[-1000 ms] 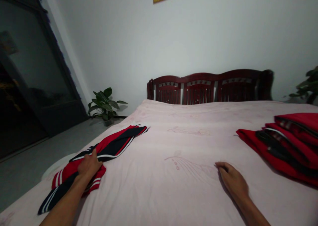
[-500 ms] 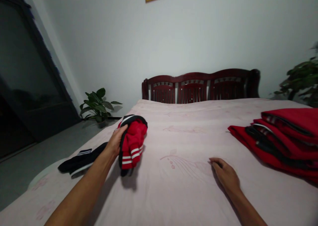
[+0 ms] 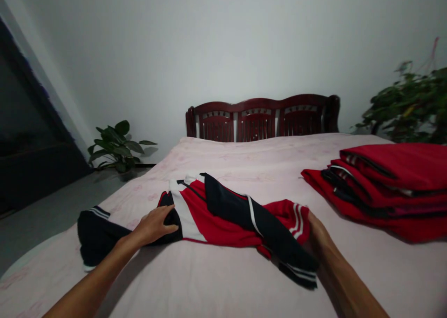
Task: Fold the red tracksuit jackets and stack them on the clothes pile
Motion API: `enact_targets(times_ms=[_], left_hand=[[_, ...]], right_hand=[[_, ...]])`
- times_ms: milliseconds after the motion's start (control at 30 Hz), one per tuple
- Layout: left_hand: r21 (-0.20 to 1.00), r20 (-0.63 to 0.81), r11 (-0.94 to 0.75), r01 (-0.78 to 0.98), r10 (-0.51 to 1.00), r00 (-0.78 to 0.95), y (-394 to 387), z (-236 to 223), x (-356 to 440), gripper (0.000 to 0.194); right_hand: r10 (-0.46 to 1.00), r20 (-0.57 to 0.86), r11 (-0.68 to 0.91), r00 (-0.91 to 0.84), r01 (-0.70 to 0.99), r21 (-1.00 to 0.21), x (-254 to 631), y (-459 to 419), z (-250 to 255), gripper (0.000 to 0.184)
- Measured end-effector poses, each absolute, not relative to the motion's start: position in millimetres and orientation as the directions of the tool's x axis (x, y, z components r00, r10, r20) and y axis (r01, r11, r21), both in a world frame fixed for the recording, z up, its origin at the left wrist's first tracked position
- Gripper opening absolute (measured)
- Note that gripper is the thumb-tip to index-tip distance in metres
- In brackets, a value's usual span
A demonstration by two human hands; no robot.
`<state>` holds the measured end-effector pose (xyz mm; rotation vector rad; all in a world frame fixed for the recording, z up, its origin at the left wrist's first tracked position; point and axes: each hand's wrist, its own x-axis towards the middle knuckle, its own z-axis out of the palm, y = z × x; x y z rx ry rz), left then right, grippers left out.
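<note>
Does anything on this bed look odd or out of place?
The red-and-black tracksuit top looks rumpled, its sleeves sprawled across the pink bedsheet between the left hand and right hand, unlike the folded red stack.

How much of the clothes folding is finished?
The stack of folded red clothes on the bed looks done. The left hand and right hand are on a red-and-black striped garment, which lies spread out. It's still unfolded, so that one is left.

Head-worn camera looks forward and down across the bed (image 3: pixel 244 157).
</note>
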<state>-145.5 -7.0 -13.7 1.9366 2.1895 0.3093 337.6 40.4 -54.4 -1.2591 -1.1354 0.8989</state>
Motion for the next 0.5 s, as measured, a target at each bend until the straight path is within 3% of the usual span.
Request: enact_targets(times_ms=[100, 167, 233, 333, 500], left_hand=[[0.163, -0.09, 0.222, 0.961, 0.974, -0.21, -14, -32, -165, 0.093], [0.101, -0.1, 0.256, 0.961, 0.964, -0.246, -16, -45, -173, 0.095], [0.061, -0.095, 0.296, 0.953, 0.952, -0.289, -16, -56, -181, 0.092], [0.076, -0.08, 0.36, 0.93, 0.932, -0.354, -13, -67, -194, 0.084], [0.222, -0.005, 0.264, 0.939, 0.963, -0.27, -14, -62, -206, 0.065]], right_hand=[[0.909, 0.274, 0.143, 0.313, 0.382, -0.913, 333, 32, -35, 0.073], [0.931, 0.349, 0.214, 0.109, 0.611, -0.762, 323, 20, -24, 0.072], [0.93, 0.336, 0.32, -0.149, 0.775, -0.545, 309, 6, -22, 0.078], [0.917, 0.267, 0.37, -0.296, 0.88, -0.297, 296, -6, -33, 0.084], [0.905, 0.24, 0.41, -0.353, 0.872, -0.266, 307, 11, -37, 0.058]])
